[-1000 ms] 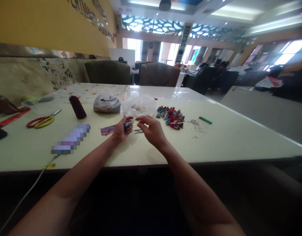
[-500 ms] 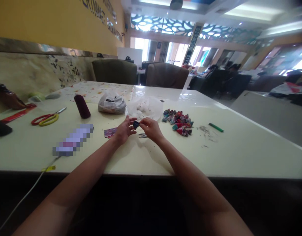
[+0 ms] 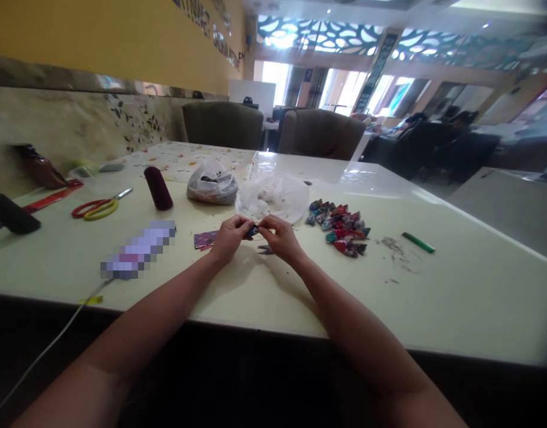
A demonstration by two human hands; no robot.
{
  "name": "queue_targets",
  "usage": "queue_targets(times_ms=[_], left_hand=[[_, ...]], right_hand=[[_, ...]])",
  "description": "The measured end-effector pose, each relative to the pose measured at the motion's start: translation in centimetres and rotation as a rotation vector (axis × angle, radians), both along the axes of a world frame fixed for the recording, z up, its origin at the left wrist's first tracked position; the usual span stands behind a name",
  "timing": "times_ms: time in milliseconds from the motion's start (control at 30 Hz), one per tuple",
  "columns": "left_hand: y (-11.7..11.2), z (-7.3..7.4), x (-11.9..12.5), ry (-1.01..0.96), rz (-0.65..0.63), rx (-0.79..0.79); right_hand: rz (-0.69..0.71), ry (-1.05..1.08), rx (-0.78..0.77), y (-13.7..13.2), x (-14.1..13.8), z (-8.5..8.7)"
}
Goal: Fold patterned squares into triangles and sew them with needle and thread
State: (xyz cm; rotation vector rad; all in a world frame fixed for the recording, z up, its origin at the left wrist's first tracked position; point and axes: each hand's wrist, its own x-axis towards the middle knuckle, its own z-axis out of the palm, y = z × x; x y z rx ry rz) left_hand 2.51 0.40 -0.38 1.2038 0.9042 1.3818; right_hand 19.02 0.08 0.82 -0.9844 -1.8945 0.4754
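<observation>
Between my two hands is a small dark blue patterned fabric piece (image 3: 252,230), mostly covered by fingers. My left hand (image 3: 231,235) pinches its left side, thumb on top. With thumb and fingertips, my right hand (image 3: 280,236) grips the other side. Just under the right hand lie small metal snips (image 3: 265,249), partly hidden. A flat purple patterned cloth (image 3: 205,239) rests beside the left hand. Behind the hands a white plastic bag (image 3: 273,199) holds white stuffing. To the right is a pile of small colourful stuffed fabric pieces (image 3: 345,223).
Left on the table are red-and-yellow-handled scissors (image 3: 97,208), a dark maroon thread cone (image 3: 159,189), a blurred-out phone-like item (image 3: 140,249) with a white cable, and a black cylinder (image 3: 15,214). A tied plastic bag (image 3: 213,185) stands behind. Thread scraps (image 3: 396,249) lie near a green stick (image 3: 418,242).
My left hand's fingers, spread beside the fabric piece before, have closed onto it. The right hand keeps its hold. The whole view has shifted and tilted slightly.
</observation>
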Motion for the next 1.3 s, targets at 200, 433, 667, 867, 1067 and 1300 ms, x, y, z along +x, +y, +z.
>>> queue_targets(times_ms=[200,433,667,867,1067,1300], left_hand=[[-0.7,0.4,0.1,-0.024,-0.163,-0.121],[-0.4,0.5,0.0,-0.056,-0.069,-0.148],[0.7,1.0,-1.4,0.005,0.156,-0.180],[0.6,1.3,-1.4,0.069,0.207,-0.200],[0.5,1.3,-1.6,0.079,0.193,-0.140],[0.3,1.3,-1.4,0.098,0.077,-0.032]], right_hand=[[-0.020,0.097,-0.105,0.1,1.0,-0.6],[-0.037,-0.137,-0.214,0.0,2.3,0.7],[-0.047,-0.949,-0.285,-1.1,4.0,2.5],[-0.037,-1.074,-0.216,-3.0,1.3,2.4],[-0.044,-0.866,-0.265,-2.7,1.5,2.8],[-0.022,-0.032,-0.352,-1.3,2.2,1.6]])
